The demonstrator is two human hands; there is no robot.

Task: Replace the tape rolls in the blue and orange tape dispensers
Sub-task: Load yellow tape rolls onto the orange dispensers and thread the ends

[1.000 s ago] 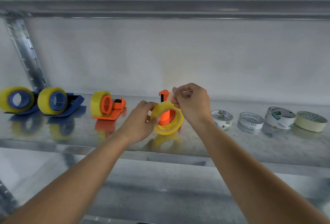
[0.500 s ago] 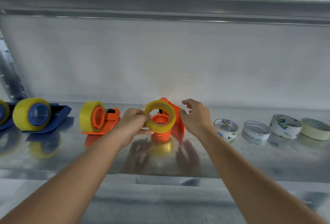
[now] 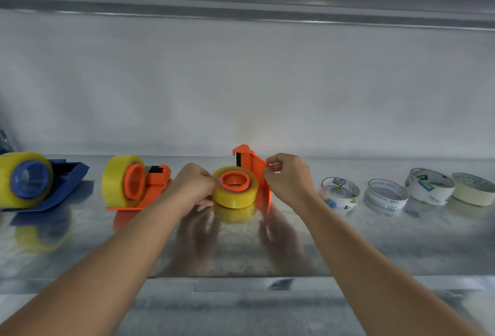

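On the metal shelf (image 3: 348, 244), we judge the seating step in hand: our left hand (image 3: 193, 185) grips the yellow tape roll (image 3: 235, 195) over the orange hub (image 3: 235, 180); our right hand (image 3: 288, 178) pinches the orange dispenser (image 3: 250, 162). Next, press the roll fully home.

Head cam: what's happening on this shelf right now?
A person is fitting a yellow tape roll onto an orange plastic tape dispenser lying on its side on the metal shelf. The left hand grips the roll, now around the orange hub; the right hand pinches the dispenser's edge.
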